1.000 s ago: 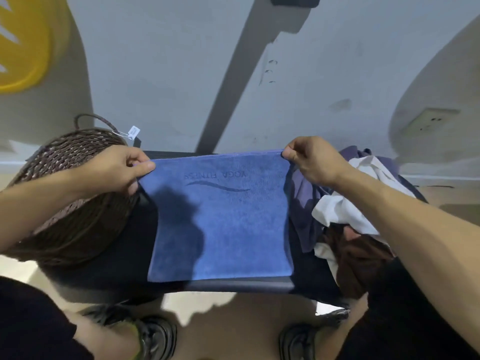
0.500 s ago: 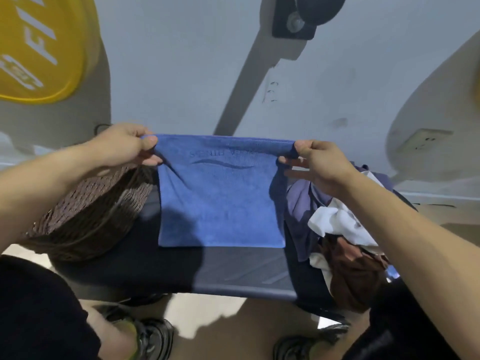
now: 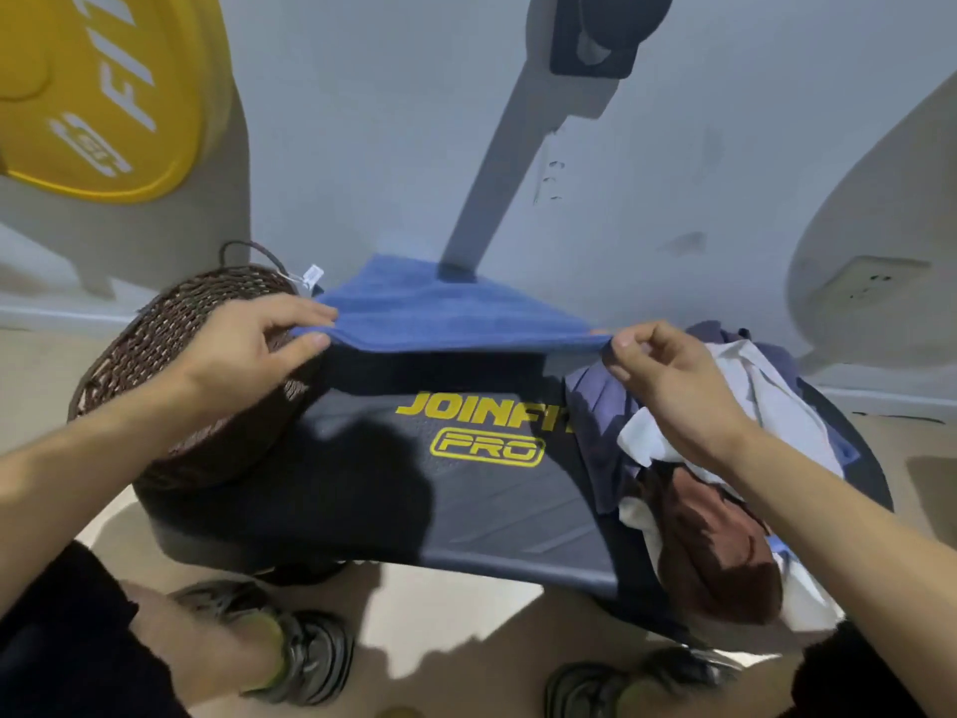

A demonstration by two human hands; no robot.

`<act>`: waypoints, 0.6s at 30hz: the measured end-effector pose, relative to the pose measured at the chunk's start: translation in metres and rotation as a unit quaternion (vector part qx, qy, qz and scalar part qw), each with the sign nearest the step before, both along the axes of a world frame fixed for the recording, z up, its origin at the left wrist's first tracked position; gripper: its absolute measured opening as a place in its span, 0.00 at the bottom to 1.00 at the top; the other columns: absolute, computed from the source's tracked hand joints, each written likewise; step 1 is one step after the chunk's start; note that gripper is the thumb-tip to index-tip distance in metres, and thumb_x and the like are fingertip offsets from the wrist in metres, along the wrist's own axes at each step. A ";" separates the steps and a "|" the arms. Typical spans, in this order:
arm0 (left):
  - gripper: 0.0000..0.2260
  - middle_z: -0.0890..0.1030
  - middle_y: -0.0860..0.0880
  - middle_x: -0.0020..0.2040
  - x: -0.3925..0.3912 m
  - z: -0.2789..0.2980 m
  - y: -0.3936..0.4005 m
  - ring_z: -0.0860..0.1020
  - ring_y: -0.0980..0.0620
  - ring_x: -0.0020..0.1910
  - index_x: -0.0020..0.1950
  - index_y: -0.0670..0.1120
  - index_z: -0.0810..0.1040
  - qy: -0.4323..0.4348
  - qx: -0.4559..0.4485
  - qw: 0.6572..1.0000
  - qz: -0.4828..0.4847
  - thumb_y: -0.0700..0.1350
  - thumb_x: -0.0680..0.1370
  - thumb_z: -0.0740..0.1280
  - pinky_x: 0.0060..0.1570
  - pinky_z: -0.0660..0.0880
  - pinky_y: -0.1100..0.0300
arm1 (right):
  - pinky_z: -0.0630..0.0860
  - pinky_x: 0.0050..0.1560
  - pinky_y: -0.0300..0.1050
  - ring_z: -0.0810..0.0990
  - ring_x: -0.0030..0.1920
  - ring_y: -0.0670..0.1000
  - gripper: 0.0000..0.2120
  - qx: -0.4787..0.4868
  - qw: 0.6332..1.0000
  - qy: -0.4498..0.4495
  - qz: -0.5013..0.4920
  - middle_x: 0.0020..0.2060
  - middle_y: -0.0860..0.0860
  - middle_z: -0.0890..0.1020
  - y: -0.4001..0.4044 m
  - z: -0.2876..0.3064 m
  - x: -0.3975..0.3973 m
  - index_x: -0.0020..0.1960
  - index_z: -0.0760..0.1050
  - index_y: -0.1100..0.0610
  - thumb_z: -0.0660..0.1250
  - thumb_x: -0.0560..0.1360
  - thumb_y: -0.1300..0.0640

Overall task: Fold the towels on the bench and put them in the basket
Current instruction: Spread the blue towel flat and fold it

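A blue towel (image 3: 440, 316) is stretched in the air above the far side of the black bench (image 3: 414, 489), seen almost edge-on with its far part flung away from me. My left hand (image 3: 254, 344) pinches its left corner and my right hand (image 3: 668, 375) pinches its right corner. A brown wicker basket (image 3: 176, 365) stands on the bench's left end, partly under my left hand. A heap of unfolded towels, purple (image 3: 600, 427), white (image 3: 777, 391) and dark brown (image 3: 720, 557), lies on the bench's right end under my right forearm.
The bench top shows a yellow JOINFIT PRO logo (image 3: 487, 432). A grey wall stands close behind, with a yellow weight plate (image 3: 98, 90) at upper left and a wall socket (image 3: 870, 277) at right. My shoes (image 3: 305, 650) are on the floor below the bench.
The blue towel lay flat on the bench, then was lifted by its two far corners. Now its lower part has swung up and away from me, baring the bench logo.
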State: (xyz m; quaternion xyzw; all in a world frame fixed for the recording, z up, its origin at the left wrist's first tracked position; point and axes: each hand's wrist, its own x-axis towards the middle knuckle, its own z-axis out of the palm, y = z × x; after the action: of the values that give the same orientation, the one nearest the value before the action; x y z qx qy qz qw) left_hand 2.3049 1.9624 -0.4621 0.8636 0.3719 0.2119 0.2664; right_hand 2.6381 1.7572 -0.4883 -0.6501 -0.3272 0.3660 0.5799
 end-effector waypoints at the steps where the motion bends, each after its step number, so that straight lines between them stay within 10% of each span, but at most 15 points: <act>1: 0.08 0.84 0.47 0.55 -0.005 -0.012 -0.007 0.80 0.60 0.56 0.53 0.40 0.84 0.028 -0.002 0.999 -0.017 0.35 0.74 0.72 0.63 0.67 0.71 | 0.69 0.45 0.35 0.76 0.37 0.41 0.07 -0.016 0.999 -0.021 0.018 0.35 0.47 0.80 -0.008 -0.008 -0.006 0.44 0.73 0.60 0.63 0.81 0.63; 7: 0.11 0.81 0.46 0.63 -0.045 -0.087 -0.040 0.75 0.47 0.68 0.56 0.43 0.85 0.215 -0.039 0.962 -0.167 0.37 0.74 0.73 0.70 0.65 0.57 | 0.73 0.61 0.39 0.79 0.62 0.47 0.04 -0.220 0.928 -0.150 0.262 0.56 0.55 0.82 -0.053 -0.062 -0.031 0.48 0.73 0.62 0.63 0.81 0.62; 12: 0.10 0.84 0.48 0.58 -0.057 -0.107 -0.049 0.73 0.42 0.69 0.53 0.47 0.86 0.323 0.052 0.901 -0.284 0.40 0.72 0.76 0.67 0.72 0.47 | 0.69 0.50 0.44 0.76 0.48 0.49 0.04 -0.339 0.788 -0.323 0.399 0.42 0.41 0.77 -0.063 -0.074 -0.046 0.47 0.70 0.50 0.64 0.81 0.54; 18: 0.09 0.83 0.54 0.58 -0.062 -0.110 -0.051 0.79 0.52 0.61 0.56 0.51 0.84 0.385 -0.020 0.887 -0.255 0.45 0.78 0.69 0.63 0.74 0.53 | 0.65 0.41 0.39 0.75 0.42 0.48 0.07 -0.353 0.763 -0.330 0.428 0.36 0.40 0.76 -0.049 -0.068 -0.050 0.43 0.73 0.52 0.64 0.80 0.54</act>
State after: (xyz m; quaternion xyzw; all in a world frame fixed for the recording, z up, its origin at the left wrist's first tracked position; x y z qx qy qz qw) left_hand 2.2426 1.9113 -0.5717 0.9369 0.2162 -0.2202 0.1644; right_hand 2.5886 1.7083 -0.5559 -0.6821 -0.5902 0.4286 -0.0517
